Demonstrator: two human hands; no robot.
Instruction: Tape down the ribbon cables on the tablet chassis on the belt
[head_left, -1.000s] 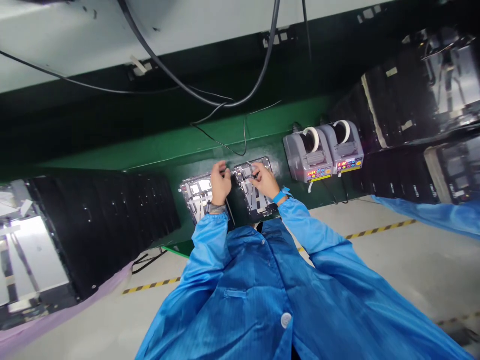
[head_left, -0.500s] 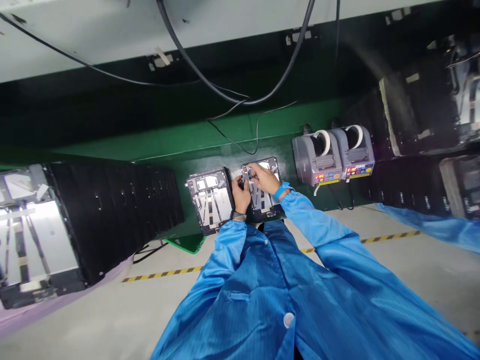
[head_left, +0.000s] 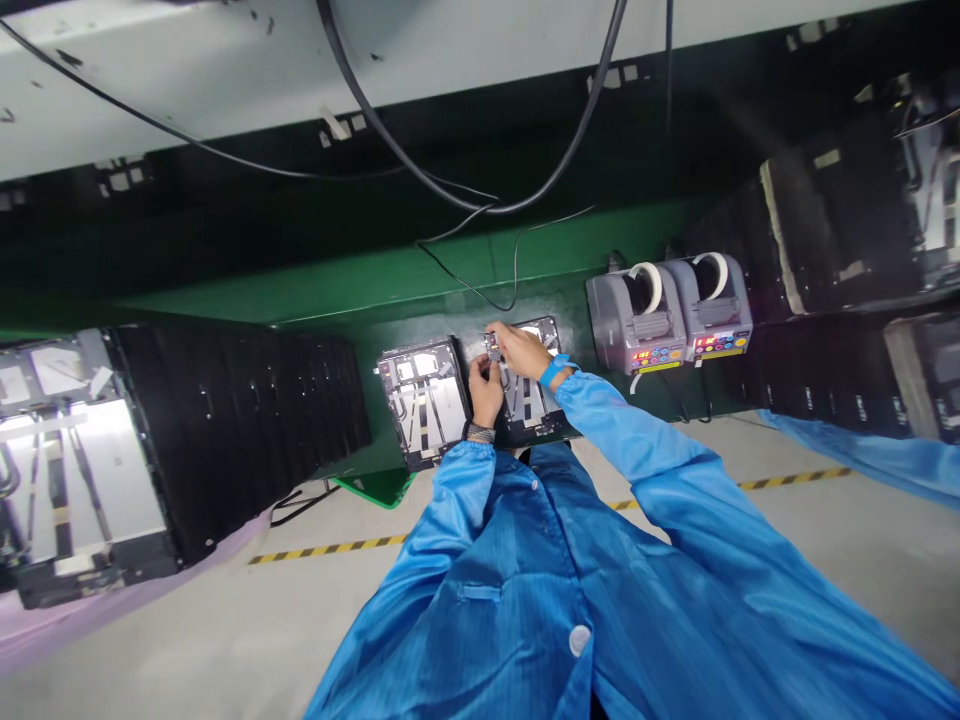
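Across the top of the view runs a pale grey, marked overhead surface (head_left: 187,70), with a thick black cable (head_left: 409,165) looping down before a dark green recess. Below it lies a dark green worktop (head_left: 579,392); the light grey floor (head_left: 225,625) beyond its near edge carries yellow-and-black striped tape (head_left: 330,550).

At far left, a row of black, flat rectangular panels (head_left: 225,430) stands on edge, the nearest face showing a silver plate and dark strips. A pale purple sheet (head_left: 45,635) shows beneath. Next, a silver-faced rectangular unit with a black frame (head_left: 427,408) lies on the worktop.

Just right of it lies a second black-framed, silver-faced unit (head_left: 527,395), partly hidden by both hands. The left hand (head_left: 487,396), a dark band at its wrist, is at its left edge, thumb and forefinger bent near each other. The right hand (head_left: 526,354), with a blue wristband (head_left: 555,371), reaches over its upper left part, fingers bent downward. Whether either pinches a part cannot be told.

Further right stand two grey tape dispensers (head_left: 637,325) with lit red displays, each holding a white-rimmed tape roll (head_left: 655,288). At far right are dark stacked panels (head_left: 832,235) and a blue sheet (head_left: 862,440).
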